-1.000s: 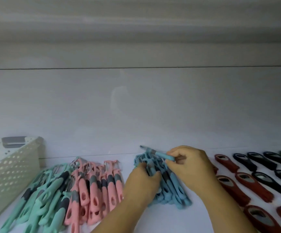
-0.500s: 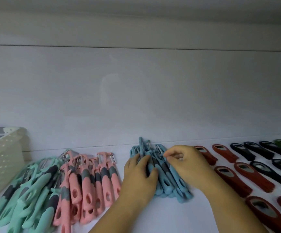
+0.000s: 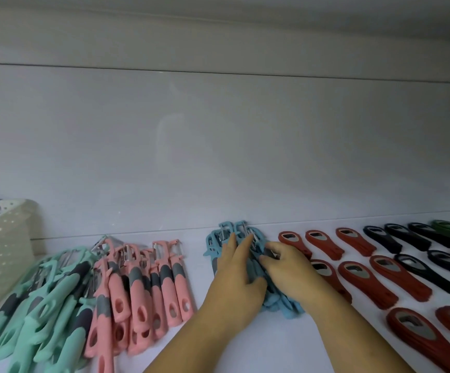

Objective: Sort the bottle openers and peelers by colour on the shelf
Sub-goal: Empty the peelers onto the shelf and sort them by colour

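One blue plastic peeler heap (image 3: 283,305), left hand (image 3: 234,278) fingers flat on it, right hand (image 3: 288,267) fingers curled round it, eight red bottle openers (image 3: 358,281) at three o'clock.

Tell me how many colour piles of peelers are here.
3: mint green pile far left beside the basket, pink pile next to it, blue pile in the middle under the left hand and right hand. Others may lie out of frame.
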Demonstrator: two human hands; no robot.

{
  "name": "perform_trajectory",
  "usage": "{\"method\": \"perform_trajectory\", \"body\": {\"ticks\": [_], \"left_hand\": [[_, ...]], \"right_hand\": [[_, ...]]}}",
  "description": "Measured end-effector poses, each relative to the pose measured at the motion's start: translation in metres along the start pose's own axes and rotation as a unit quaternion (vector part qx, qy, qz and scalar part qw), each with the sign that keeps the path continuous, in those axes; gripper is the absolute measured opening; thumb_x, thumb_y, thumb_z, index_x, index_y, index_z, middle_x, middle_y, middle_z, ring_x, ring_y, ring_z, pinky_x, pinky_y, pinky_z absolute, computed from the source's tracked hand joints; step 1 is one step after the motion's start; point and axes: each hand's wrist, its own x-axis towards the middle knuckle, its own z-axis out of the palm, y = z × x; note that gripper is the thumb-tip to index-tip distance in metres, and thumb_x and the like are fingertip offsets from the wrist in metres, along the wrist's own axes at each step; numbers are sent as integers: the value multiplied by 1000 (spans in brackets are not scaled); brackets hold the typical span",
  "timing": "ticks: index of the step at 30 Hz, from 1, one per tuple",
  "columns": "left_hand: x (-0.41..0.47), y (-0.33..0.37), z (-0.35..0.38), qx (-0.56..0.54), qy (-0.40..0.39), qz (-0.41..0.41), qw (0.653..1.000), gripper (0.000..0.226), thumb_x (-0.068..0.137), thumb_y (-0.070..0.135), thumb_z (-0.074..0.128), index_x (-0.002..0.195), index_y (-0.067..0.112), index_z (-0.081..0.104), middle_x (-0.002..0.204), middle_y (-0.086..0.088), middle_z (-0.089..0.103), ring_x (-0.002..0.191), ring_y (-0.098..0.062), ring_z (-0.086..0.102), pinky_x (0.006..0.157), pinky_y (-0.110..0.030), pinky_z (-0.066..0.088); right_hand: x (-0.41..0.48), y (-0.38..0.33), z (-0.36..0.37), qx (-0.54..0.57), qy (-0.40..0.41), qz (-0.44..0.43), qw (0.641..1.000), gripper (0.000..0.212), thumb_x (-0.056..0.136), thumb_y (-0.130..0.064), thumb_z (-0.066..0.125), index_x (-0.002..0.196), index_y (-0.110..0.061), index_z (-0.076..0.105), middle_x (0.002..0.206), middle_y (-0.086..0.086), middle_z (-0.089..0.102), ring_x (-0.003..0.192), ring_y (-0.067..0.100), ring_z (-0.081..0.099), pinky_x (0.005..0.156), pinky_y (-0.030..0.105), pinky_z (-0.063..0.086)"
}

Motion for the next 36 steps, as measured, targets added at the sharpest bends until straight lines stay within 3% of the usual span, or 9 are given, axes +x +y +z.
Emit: {"method": "perform_trajectory", "body": {"ticks": [3,11,18,22,25,28,30,33,36], "left_hand": [[0,-3,1,9,10,11,1000,66,92,4,40,149,31,20,160,8,-3,146,-7,-7,114,-19,0],[5,-5,7,50,68,-67,994,69,80,44,47,145,31,29,160,0,-2,146,-24,-13,120,-44,3],[6,-14,11,-2,55,-84,995,81,65,46,46,143,27,36,148,-1,28,139,-19,26,112,-39,31],[6,-14,9,-12,-3,-54,998,89,63,52,53,146,30,29,153,2,20,144,-17,14,115,-39,26],[3,-9,2,16,-49,-36,998,105,57,56,62,149,37,16,158,6,-9,146,-21,-16,120,-44,8],[-8,-6,-1,110,-88,12,990,118,55,64,76,147,47,5,150,17,-30,136,-15,-38,116,-49,-10],[-12,-4,2,168,-95,37,981,120,55,69,76,146,49,1,147,20,-30,135,-14,-39,112,-53,-12],[-8,-5,11,221,-71,44,972,115,58,71,72,147,48,4,156,12,-23,141,-19,-29,115,-54,-5],[-5,-7,17,206,-18,32,978,103,67,66,68,148,43,9,159,6,-15,144,-22,-21,119,-50,4]], "right_hand": [[-1,-1,1,6,0,-3,1000,18,93,-21,50,102,-22,66,90,-3,71,86,16,67,83,40,55],[-2,-4,3,32,-4,24,999,24,94,-21,46,111,-24,62,102,-3,68,95,15,64,89,38,54],[-1,1,3,18,-2,21,1000,43,87,4,37,113,-19,63,100,0,68,92,15,65,81,30,57],[1,2,1,42,4,36,998,43,85,4,36,107,-19,65,95,2,69,87,19,67,78,35,59],[-1,-2,-4,92,-13,56,994,43,85,4,35,102,-20,67,90,6,72,85,23,69,78,42,59],[-2,-2,-12,169,1,76,983,37,91,3,36,89,-23,63,81,-6,66,78,12,64,65,29,54],[-3,-2,-15,194,5,84,977,36,93,2,37,104,-24,60,93,-10,61,84,7,58,65,20,45],[-1,-2,-12,185,12,95,978,45,92,-1,41,132,-16,52,129,4,56,108,16,54,88,27,46],[3,-2,-13,171,13,90,981,45,91,-2,42,131,-18,54,127,7,58,108,19,58,95,36,49]]}}
